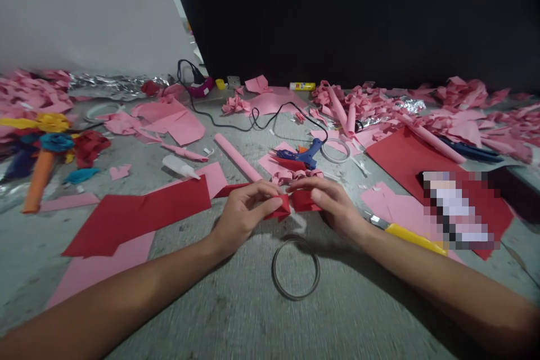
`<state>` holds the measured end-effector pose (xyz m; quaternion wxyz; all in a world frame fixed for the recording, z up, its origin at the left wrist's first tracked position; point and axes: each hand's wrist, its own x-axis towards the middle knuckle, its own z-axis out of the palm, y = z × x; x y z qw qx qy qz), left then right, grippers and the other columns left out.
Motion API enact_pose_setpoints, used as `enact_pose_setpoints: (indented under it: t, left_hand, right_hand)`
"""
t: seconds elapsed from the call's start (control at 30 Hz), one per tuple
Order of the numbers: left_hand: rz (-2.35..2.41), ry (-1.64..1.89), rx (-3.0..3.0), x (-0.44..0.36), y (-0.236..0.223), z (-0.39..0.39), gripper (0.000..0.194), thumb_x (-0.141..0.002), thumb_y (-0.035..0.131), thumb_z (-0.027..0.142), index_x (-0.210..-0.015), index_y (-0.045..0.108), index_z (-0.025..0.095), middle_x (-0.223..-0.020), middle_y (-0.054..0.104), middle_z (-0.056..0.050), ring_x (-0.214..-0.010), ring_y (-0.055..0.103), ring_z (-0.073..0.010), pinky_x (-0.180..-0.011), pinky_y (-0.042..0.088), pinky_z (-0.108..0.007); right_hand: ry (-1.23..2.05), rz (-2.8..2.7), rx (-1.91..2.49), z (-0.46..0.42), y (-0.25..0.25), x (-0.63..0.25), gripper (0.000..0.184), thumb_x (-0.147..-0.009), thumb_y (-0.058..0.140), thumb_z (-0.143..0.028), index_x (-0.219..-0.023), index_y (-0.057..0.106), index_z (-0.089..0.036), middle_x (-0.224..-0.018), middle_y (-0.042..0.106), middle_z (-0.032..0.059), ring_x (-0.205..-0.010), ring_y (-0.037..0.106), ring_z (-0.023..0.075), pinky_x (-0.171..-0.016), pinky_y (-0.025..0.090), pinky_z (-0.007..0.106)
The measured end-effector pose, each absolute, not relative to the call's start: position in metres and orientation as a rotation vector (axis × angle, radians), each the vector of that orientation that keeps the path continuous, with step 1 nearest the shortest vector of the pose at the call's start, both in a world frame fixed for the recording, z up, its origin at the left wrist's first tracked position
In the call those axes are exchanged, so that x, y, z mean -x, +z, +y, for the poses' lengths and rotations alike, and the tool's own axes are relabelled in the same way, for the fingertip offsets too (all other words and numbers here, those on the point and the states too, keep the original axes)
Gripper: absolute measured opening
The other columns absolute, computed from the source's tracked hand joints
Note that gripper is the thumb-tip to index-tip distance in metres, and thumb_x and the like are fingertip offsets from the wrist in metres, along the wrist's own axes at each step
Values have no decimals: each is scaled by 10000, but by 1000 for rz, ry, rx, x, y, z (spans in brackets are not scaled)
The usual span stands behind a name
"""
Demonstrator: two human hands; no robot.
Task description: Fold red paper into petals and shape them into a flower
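Both hands meet over the middle of the work surface, gripping small red paper (304, 201). My left hand (247, 211) pinches its left part between thumb and fingers. With thumb and curled fingers, my right hand (335, 205) grips the right part. Whether this is one folded piece or two, I cannot tell. Just below the hands lies a thin ring (274, 275). Behind them sit a blue glue gun (310, 153) and crumpled pink paper strips (295, 176). A large red paper sheet (143, 216) lies left of my left hand.
A yellow-handled utility knife (415, 239) lies by my right forearm, near a blurred phone (455, 208) on a red sheet (392, 160). A white squeeze bottle (180, 167) and paper flowers (54, 140) are left. A black cord (223, 125) crosses behind. Pink scraps (459, 98) line the back.
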<state>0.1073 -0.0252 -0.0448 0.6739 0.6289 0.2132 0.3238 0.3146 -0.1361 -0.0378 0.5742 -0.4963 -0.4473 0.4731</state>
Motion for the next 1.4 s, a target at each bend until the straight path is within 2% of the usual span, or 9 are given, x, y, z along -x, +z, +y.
enact_pose_setpoints:
  t: [0.1, 0.23, 0.4, 0.63, 0.8, 0.97, 1.2, 1.4]
  left_hand:
    - [508, 689, -1415, -106, -43, -26, 127, -922, 832, 317, -900, 795, 197, -942, 773, -30, -898, 702, -146, -868, 544, -258]
    - [528, 595, -1449, -106, -41, -27, 143, -905, 838, 320, -877, 788, 189, -873, 760, -18, -813, 683, -135, -778, 533, -242]
    - [505, 515, -1523, -107, -38, -26, 112, -890, 833, 292, -872, 801, 187, -830, 757, -4, -761, 654, -122, -733, 508, -239]
    - [492, 399, -1622, -107, -34, -30, 78, -887, 824, 262, -844, 821, 197, -805, 766, -1, -746, 656, -134, -717, 484, -264]
    - [468, 410, -1714, -106, -34, -32, 52, -898, 819, 256, -879, 838, 211, -843, 785, -9, -796, 679, -158, -762, 493, -290]
    - [457, 359, -1660, -105, -34, -25, 161, -943, 778, 343, -922, 826, 191, -901, 786, -48, -823, 690, -185, -759, 510, -305]
    - [441, 345, -1639, -106, -33, -25, 146, -940, 780, 319, -886, 794, 184, -858, 745, -30, -789, 655, -163, -739, 493, -286]
    - [452, 357, -1673, -106, -33, -28, 156, -947, 777, 331, -882, 775, 190, -854, 718, -22, -793, 628, -165, -736, 468, -297]
  right_hand:
    - [1127, -886, 1115, -136, -32, -316, 397, -992, 726, -605, -1120, 841, -247, -1152, 800, 89, -1067, 747, 243, -921, 602, 387]
    - [1067, -980, 1234, -136, -24, -313, 265, -929, 848, -457, -1091, 836, -247, -1127, 803, 65, -1053, 740, 214, -954, 577, 359]
    - [1385, -1177, 1248, -135, -20, -314, 220, -924, 852, -378, -988, 800, -175, -899, 758, 33, -781, 665, 147, -745, 515, 297]
    - [1602, -1263, 1302, -133, -22, -319, 341, -809, 953, -424, -925, 785, -151, -794, 699, 4, -713, 592, 128, -661, 441, 272]
    - [1527, -1338, 1310, -131, -23, -319, 331, -822, 942, -453, -871, 792, -161, -878, 733, 29, -786, 631, 154, -718, 493, 303]
    - [1563, -1273, 1173, -130, -27, -328, 208, -864, 909, -368, -886, 820, -181, -912, 757, 26, -819, 678, 159, -767, 538, 311]
    - [1559, -1382, 1140, -129, -18, -330, 97, -850, 913, -247, -912, 862, -192, -1019, 734, 30, -869, 680, 148, -820, 567, 298]
    - [1518, -1407, 1157, -130, -18, -327, 145, -834, 940, -300, -884, 843, -204, -1029, 722, 28, -949, 686, 181, -926, 570, 353]
